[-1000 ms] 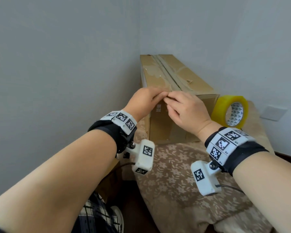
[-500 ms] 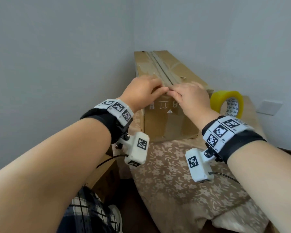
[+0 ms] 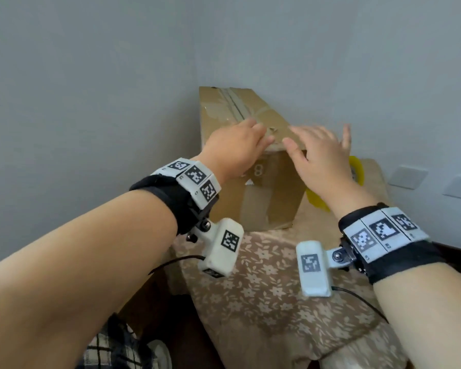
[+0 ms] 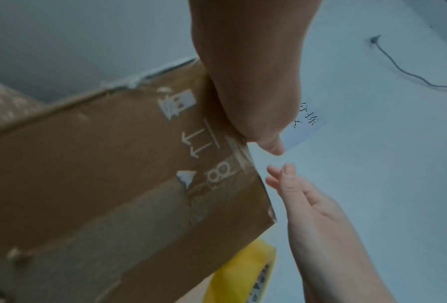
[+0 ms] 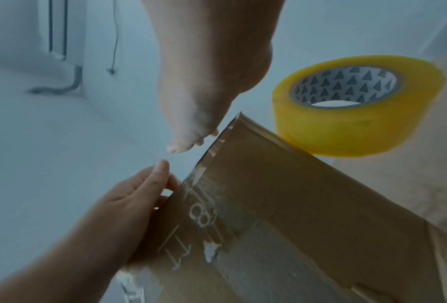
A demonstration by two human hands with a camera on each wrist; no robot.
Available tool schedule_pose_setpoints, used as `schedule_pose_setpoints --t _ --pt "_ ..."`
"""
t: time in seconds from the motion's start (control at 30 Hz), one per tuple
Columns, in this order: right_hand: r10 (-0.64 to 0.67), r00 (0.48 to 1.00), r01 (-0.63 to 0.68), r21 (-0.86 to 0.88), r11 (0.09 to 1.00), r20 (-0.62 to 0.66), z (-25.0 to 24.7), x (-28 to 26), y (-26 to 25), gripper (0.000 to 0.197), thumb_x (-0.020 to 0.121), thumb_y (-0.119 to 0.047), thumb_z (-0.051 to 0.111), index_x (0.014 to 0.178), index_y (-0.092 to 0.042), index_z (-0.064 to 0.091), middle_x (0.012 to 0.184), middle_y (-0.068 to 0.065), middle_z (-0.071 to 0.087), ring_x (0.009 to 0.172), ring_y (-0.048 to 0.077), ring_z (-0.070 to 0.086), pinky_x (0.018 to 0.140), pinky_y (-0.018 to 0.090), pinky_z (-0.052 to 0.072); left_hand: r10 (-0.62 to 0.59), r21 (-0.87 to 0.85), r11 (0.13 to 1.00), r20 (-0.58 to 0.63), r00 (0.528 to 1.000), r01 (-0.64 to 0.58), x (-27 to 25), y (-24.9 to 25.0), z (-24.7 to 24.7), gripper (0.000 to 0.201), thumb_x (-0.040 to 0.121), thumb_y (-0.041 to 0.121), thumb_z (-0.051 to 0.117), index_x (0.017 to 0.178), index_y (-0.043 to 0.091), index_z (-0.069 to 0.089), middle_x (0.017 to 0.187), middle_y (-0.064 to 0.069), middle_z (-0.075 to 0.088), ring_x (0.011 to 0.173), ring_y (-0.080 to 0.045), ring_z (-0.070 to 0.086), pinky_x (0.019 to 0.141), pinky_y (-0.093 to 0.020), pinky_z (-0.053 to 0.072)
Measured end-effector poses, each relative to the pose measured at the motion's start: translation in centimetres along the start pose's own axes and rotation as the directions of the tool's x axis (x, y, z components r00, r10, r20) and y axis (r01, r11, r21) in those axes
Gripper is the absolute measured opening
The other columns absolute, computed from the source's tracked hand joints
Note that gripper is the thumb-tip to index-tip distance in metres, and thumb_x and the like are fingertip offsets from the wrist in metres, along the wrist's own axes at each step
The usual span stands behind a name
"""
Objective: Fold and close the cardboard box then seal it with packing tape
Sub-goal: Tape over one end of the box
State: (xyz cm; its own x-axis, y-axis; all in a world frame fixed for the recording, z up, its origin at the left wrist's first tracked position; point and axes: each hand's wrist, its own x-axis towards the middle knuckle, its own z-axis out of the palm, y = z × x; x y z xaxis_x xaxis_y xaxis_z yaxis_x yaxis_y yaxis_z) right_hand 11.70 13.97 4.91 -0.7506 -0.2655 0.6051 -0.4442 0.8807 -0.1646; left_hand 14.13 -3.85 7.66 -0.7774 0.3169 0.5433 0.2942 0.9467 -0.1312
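A long brown cardboard box lies closed on the cloth, with a taped seam running along its top. My left hand rests flat on the top near the front edge, left of the seam. To the right of the seam my right hand hovers just over the top with its fingers spread, holding nothing. In the left wrist view, the left hand lies along the box edge. A yellow roll of packing tape stands on edge to the right of the box, partly hidden behind my right hand.
A floral beige cloth covers the table, with bare cloth in front of the box. Grey walls close in behind and to the left. Wall sockets sit at the right. A plaid trouser leg shows at the lower left.
Both hands stopped pinching together at the front end of the seam. They have moved apart and opened flat over the box top. The camera has dipped, so the box sits lower in view.
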Motion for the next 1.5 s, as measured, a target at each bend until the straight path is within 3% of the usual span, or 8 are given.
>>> schedule_pose_setpoints --t 0.17,0.27,0.43,0.6,0.77,0.93,1.27,1.5 --pt "0.135 0.983 -0.152 0.144 0.978 0.120 0.3 0.4 2.3 0.038 0.102 -0.035 0.028 0.120 -0.018 0.056 0.116 0.010 0.062 0.111 0.034 0.053 0.098 0.044 0.033 -0.005 0.140 0.990 0.028 1.000 0.001 -0.1 0.6 1.8 0.050 0.098 0.052 0.026 0.114 0.026 0.065 0.101 -0.006 0.058 0.097 -0.029 0.052 0.075 -0.035 0.034" --pt "0.133 0.982 -0.153 0.150 0.977 0.135 0.2 0.3 2.5 0.034 0.103 -0.029 0.024 0.110 -0.018 0.056 0.095 0.007 0.062 0.099 0.034 0.056 0.090 0.039 0.033 -0.004 0.169 0.986 0.045 0.999 -0.004 -1.2 0.0 1.9 0.053 0.093 0.058 0.032 0.122 0.025 0.060 0.106 -0.007 0.058 0.101 -0.031 0.052 0.085 -0.039 0.036" --pt "0.231 0.935 -0.260 0.076 0.963 0.271 -0.9 -0.5 3.9 0.041 0.097 -0.024 0.024 0.124 -0.024 0.056 0.127 0.006 0.058 0.125 0.027 0.041 0.106 0.044 0.022 -0.017 0.174 0.985 0.128 0.992 -0.006 -1.0 0.4 1.4 0.054 0.092 0.060 0.035 0.128 0.026 0.056 0.109 -0.006 0.056 0.106 -0.029 0.049 0.090 -0.039 0.035" --pt "0.185 0.888 -0.154 -0.105 0.982 0.421 -2.9 -1.0 5.1 0.053 0.088 -0.031 0.043 0.140 -0.038 0.040 0.139 0.000 0.050 0.128 0.026 0.029 0.102 0.045 0.024 -0.070 0.051 0.997 0.130 0.989 0.063 0.3 1.5 0.7 0.055 0.095 0.057 0.024 0.083 0.018 0.061 0.084 -0.002 0.047 0.088 -0.026 0.052 0.081 -0.039 0.038" --pt "0.164 0.910 -0.092 -0.199 0.976 0.382 -3.2 -1.1 6.3 0.047 0.085 -0.041 0.060 0.131 -0.043 0.048 0.126 -0.003 0.056 0.117 0.028 0.038 0.095 0.040 0.028 -0.086 0.039 0.996 0.152 0.985 0.081 2.0 3.1 2.4 0.054 0.096 0.055 0.023 0.101 0.011 0.053 0.099 -0.008 0.056 0.089 -0.030 0.058 0.063 -0.035 0.035" --pt "0.121 0.968 -0.154 0.139 0.978 0.218 -3.1 -1.6 7.7 0.046 0.089 -0.011 0.061 0.130 -0.031 0.056 0.124 0.006 0.055 0.115 0.028 0.052 0.089 0.032 0.039 0.021 0.082 0.996 0.170 0.985 -0.035 1.0 2.3 2.8 0.053 0.096 0.057 0.017 0.140 0.036 0.037 0.134 0.003 0.049 0.110 -0.028 0.052 0.083 -0.038 0.046" --pt "0.057 0.998 -0.055 0.043 0.998 -0.039 -6.2 0.5 6.5 0.058 0.082 0.007 0.053 0.118 -0.037 0.065 0.096 -0.001 0.050 0.096 0.028 0.052 0.074 0.031 0.035 0.025 -0.013 1.000 0.258 0.966 -0.023 1.4 2.0 2.2 0.050 0.097 0.054 0.019 0.143 0.039 0.031 0.138 0.006 0.044 0.121 -0.022 0.041 0.098 -0.036 0.039" --pt "0.104 0.994 -0.105 0.056 0.993 0.014 -5.3 0.3 8.0 0.059 0.081 0.008 0.053 0.114 -0.040 0.066 0.089 -0.007 0.043 0.087 0.024 0.051 0.069 0.029 0.034 0.033 -0.012 0.999 0.316 0.948 -0.030 1.8 1.8 2.0 0.052 0.098 0.052 0.016 0.147 0.037 0.023 0.141 0.003 0.042 0.122 -0.025 0.039 0.103 -0.034 0.031"
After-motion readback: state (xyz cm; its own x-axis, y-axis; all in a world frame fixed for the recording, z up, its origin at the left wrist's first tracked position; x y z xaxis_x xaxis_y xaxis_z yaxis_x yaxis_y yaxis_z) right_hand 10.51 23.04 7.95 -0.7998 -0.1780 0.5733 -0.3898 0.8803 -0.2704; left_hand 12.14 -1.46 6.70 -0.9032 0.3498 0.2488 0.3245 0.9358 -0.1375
